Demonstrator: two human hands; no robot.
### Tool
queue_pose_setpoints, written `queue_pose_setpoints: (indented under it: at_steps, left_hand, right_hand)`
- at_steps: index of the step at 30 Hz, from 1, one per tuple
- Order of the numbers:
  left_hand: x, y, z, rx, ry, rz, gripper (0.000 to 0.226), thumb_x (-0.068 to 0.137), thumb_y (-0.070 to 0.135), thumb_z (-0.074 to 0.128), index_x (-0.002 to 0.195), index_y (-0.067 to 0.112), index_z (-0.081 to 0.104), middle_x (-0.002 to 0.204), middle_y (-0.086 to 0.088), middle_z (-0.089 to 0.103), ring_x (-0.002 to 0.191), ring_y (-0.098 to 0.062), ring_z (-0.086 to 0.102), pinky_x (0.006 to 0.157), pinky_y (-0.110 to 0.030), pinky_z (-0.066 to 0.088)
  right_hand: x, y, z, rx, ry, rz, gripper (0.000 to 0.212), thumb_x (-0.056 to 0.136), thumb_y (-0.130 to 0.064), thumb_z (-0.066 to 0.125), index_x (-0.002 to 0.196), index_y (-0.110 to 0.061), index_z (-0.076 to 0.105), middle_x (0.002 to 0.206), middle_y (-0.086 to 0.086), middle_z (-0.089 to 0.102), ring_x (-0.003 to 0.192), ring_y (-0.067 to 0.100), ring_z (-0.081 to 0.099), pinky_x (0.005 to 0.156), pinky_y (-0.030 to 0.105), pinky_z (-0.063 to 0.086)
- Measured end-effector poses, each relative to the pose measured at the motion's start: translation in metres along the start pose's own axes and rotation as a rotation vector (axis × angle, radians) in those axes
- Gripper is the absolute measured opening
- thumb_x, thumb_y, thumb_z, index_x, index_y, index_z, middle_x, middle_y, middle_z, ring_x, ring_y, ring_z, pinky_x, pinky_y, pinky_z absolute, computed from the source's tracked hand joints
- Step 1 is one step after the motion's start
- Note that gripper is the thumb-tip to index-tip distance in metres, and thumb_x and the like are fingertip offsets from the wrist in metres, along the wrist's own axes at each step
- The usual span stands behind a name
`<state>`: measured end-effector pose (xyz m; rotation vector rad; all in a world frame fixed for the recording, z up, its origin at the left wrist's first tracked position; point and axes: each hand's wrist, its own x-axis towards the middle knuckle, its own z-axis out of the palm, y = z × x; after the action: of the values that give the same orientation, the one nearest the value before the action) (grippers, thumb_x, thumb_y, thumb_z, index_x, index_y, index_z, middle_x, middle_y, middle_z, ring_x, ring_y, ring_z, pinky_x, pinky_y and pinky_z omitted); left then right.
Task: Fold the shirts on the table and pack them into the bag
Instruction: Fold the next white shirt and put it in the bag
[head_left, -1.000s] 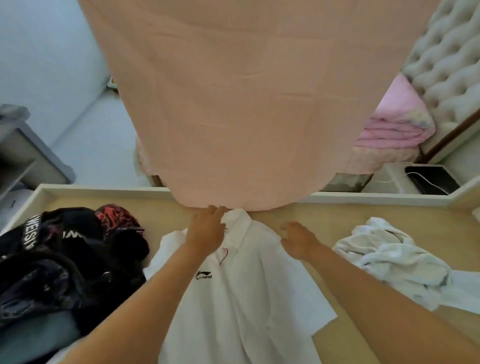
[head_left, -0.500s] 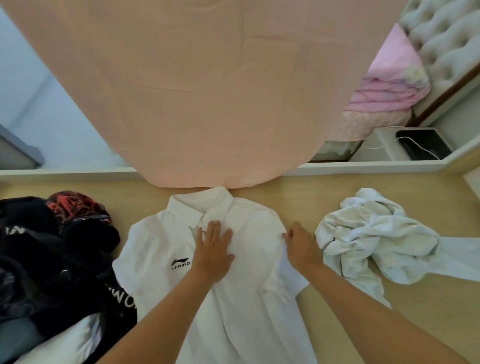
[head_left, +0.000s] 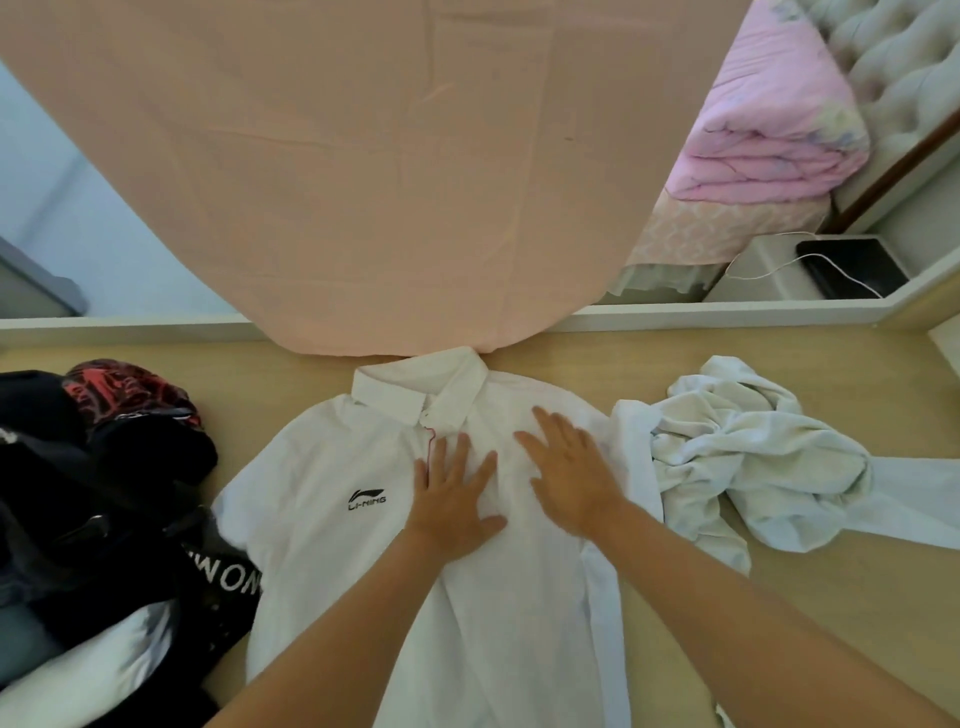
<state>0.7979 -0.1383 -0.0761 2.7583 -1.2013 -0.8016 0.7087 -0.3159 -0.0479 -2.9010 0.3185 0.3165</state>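
Head view: right hand (head_left: 569, 470), moved in from the sleeve, joins left hand (head_left: 452, 499) flat and splay-fingered on the white collared polo shirt (head_left: 332, 545), gripping nothing, apparently smoothing it for folding.

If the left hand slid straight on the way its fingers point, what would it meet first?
Likely the collar of the white polo shirt that the left hand lies flat on; past it hangs the peach cloth.
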Motion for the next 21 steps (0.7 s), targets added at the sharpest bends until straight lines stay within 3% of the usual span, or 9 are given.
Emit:
queue_pose_setpoints:
  at_steps: [2,4,7,10,13,15,17,19,21]
  left_hand:
    - [0.006,0.009,-0.011,-0.054,0.028,0.021,0.079,0.093,0.059,0.046,0.156,0.034,0.006,0.164,-0.002,-0.009,0.150,-0.030,-0.011,0.120,-0.049,0.003]
    - [0.001,0.004,-0.018,-0.188,0.142,0.042,0.058,0.097,0.037,0.050,0.151,0.027,0.031,0.162,-0.002,0.018,0.149,-0.026,0.014,0.117,-0.040,0.017]
    - [-0.026,-0.030,-0.033,-0.326,0.515,-0.037,0.046,0.084,-0.003,0.052,0.124,0.018,0.061,0.131,-0.002,0.058,0.119,-0.026,0.053,0.099,-0.035,0.040]
    - [-0.055,-0.082,-0.048,-0.367,0.691,-0.290,0.065,0.067,-0.020,0.044,0.123,0.009,0.059,0.124,-0.009,0.057,0.113,-0.030,0.050,0.096,-0.037,0.042]
    - [-0.076,-0.130,-0.060,-0.312,0.551,-0.585,0.062,0.078,-0.011,0.048,0.137,0.004,0.044,0.135,-0.015,0.048,0.123,-0.034,0.042,0.102,-0.041,0.036]
    - [-0.081,-0.152,-0.064,-0.315,0.309,-0.702,0.067,0.086,0.005,0.053,0.148,0.008,0.027,0.141,-0.014,0.045,0.130,-0.034,0.039,0.106,-0.044,0.033]
    - [-0.081,-0.166,-0.065,-0.344,0.104,-0.705,0.074,0.091,0.024,0.056,0.152,0.012,0.018,0.141,-0.008,0.049,0.131,-0.030,0.043,0.109,-0.044,0.030]
    - [-0.081,-0.175,-0.070,-0.296,0.024,-0.657,0.055,0.090,0.037,0.057,0.140,0.019,0.044,0.125,0.000,0.061,0.117,-0.025,0.054,0.107,-0.041,0.031]
    - [-0.081,-0.179,-0.080,-0.297,0.107,-0.616,0.021,0.088,0.038,0.056,0.096,0.022,0.067,0.089,0.003,0.067,0.089,-0.021,0.060,0.101,-0.041,0.037]
  right_hand:
    - [-0.003,-0.011,0.009,0.130,-0.213,0.016,0.066,0.101,-0.046,0.042,0.156,-0.042,0.006,0.167,0.001,-0.005,0.153,0.024,-0.001,0.120,0.056,0.009]
    - [-0.003,-0.008,0.015,0.018,-0.229,0.043,0.062,0.101,-0.052,0.031,0.154,-0.048,0.000,0.166,-0.002,-0.008,0.153,0.022,-0.004,0.116,0.064,0.003]
    - [0.008,-0.006,0.007,-0.141,-0.191,0.133,0.056,0.098,-0.047,0.032,0.152,-0.047,0.020,0.163,0.005,0.011,0.150,0.026,0.011,0.111,0.068,0.001]
    - [0.024,-0.032,-0.004,-0.208,-0.062,0.170,0.042,0.094,-0.037,0.041,0.132,-0.028,0.054,0.141,0.009,0.045,0.129,0.031,0.041,0.109,0.058,0.020]
    - [0.039,-0.078,-0.003,-0.084,0.117,0.008,0.035,0.086,-0.027,0.047,0.117,-0.020,0.062,0.121,0.007,0.056,0.106,0.030,0.054,0.091,0.044,0.039]
    - [0.044,-0.113,0.000,0.064,0.128,-0.189,0.041,0.085,-0.026,0.049,0.125,-0.022,0.059,0.130,0.007,0.054,0.115,0.030,0.053,0.096,0.043,0.042]
    - [0.045,-0.144,0.005,0.162,0.015,-0.309,0.050,0.091,-0.026,0.050,0.141,-0.026,0.047,0.151,0.008,0.038,0.136,0.028,0.039,0.108,0.042,0.034]
    - [0.048,-0.162,0.009,0.215,-0.164,-0.307,0.060,0.096,-0.030,0.046,0.154,-0.028,0.027,0.162,0.006,0.020,0.146,0.024,0.024,0.114,0.043,0.027]
    - [0.054,-0.162,0.013,0.157,-0.239,-0.271,0.067,0.099,-0.034,0.043,0.157,-0.028,0.012,0.164,0.003,0.015,0.149,0.020,0.020,0.115,0.045,0.027]
